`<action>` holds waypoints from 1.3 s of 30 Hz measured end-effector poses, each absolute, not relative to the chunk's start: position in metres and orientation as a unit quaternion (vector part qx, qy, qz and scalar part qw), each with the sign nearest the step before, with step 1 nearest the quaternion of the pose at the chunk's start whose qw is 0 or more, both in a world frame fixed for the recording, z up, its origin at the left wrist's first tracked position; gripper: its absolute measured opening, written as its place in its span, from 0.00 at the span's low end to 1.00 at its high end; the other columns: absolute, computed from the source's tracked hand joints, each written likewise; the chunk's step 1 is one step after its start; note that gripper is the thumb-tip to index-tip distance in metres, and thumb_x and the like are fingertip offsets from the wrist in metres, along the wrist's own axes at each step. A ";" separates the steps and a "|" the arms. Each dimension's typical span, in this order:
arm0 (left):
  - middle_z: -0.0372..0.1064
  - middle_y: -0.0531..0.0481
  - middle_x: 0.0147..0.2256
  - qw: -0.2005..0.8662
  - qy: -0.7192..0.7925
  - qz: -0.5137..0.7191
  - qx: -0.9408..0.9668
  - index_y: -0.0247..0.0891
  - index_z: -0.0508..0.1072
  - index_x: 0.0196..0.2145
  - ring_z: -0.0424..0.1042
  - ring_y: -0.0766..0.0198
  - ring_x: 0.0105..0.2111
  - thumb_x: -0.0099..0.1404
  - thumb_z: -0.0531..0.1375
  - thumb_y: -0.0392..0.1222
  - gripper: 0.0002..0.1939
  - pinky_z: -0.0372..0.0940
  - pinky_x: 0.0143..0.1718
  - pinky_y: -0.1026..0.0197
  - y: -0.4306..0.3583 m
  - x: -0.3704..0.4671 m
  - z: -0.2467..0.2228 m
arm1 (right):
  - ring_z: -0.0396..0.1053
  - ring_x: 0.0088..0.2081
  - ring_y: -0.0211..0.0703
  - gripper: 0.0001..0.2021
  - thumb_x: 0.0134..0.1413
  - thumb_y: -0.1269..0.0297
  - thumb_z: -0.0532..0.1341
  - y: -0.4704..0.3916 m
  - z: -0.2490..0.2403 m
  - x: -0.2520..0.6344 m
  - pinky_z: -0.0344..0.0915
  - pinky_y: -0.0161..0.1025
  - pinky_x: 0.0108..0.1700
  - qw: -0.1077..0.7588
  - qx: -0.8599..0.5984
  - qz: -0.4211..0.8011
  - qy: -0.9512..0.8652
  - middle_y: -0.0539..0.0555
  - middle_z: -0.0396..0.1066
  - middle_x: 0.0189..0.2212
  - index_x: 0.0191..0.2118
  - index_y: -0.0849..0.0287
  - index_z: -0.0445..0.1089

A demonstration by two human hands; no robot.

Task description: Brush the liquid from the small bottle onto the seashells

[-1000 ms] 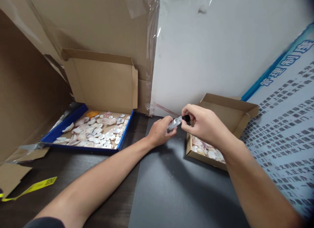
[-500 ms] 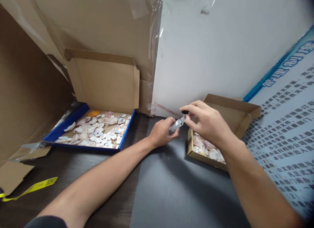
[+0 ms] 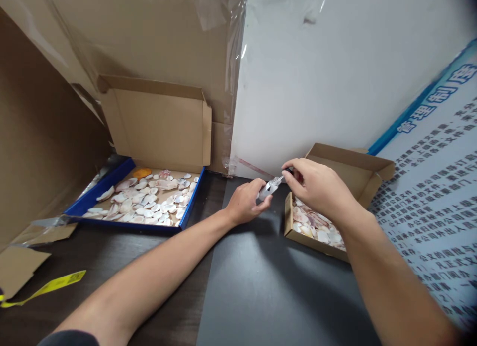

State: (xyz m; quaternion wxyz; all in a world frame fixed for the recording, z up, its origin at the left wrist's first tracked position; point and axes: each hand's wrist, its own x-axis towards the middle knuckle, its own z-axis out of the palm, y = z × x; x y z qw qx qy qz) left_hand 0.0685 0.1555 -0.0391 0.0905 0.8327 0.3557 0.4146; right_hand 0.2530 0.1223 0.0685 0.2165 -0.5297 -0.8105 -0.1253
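My left hand [image 3: 244,203] is closed around a small clear bottle [image 3: 267,190], which tilts with its neck up and to the right. In my right hand [image 3: 311,179] a black cap with a thin pale stem [image 3: 281,177] is pinched between thumb and fingers. The stem reaches from the cap to the bottle's mouth; whether its tip is still inside I cannot tell. My fingers hide most of the cap. Below my right hand is an open cardboard box [image 3: 313,243] holding seashells [image 3: 316,226].
At the left, a blue-edged box [image 3: 143,226] with its lid up holds many shells [image 3: 149,199], an orange one among them. A grey mat [image 3: 246,291] covers part of the dark table [image 3: 167,286]. A yellow strap [image 3: 55,285] lies near cardboard pieces. Cardboard and white walls stand behind.
My right hand has drawn the black cap slightly right, away from the bottle's neck, and more of the stem shows. The left hand keeps the bottle nearly in place.
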 end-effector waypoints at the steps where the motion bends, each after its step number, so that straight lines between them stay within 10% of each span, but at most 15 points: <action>1: 0.70 0.50 0.33 0.090 0.356 0.415 0.833 0.39 0.64 0.40 0.70 0.62 0.31 0.65 0.56 0.45 0.09 0.62 0.34 0.62 0.156 0.069 -0.039 | 0.70 0.30 0.42 0.08 0.63 0.61 0.56 0.122 0.069 0.253 0.62 0.39 0.33 0.216 -0.534 -0.114 -0.810 0.51 0.74 0.32 0.41 0.56 0.71; 20: 0.68 0.52 0.31 0.100 0.373 0.432 0.815 0.39 0.64 0.39 0.67 0.64 0.29 0.65 0.56 0.45 0.08 0.61 0.32 0.63 0.156 0.069 -0.040 | 0.73 0.30 0.39 0.07 0.56 0.70 0.59 0.116 0.076 0.253 0.66 0.36 0.33 0.279 -0.503 0.070 -0.815 0.49 0.74 0.32 0.40 0.55 0.65; 39: 0.67 0.52 0.31 0.105 0.376 0.432 0.813 0.40 0.63 0.39 0.66 0.64 0.28 0.64 0.56 0.46 0.09 0.60 0.32 0.63 0.156 0.069 -0.039 | 0.71 0.37 0.44 0.16 0.66 0.64 0.52 0.121 0.067 0.247 0.66 0.42 0.42 0.254 -0.483 -0.045 -0.837 0.56 0.71 0.41 0.55 0.53 0.69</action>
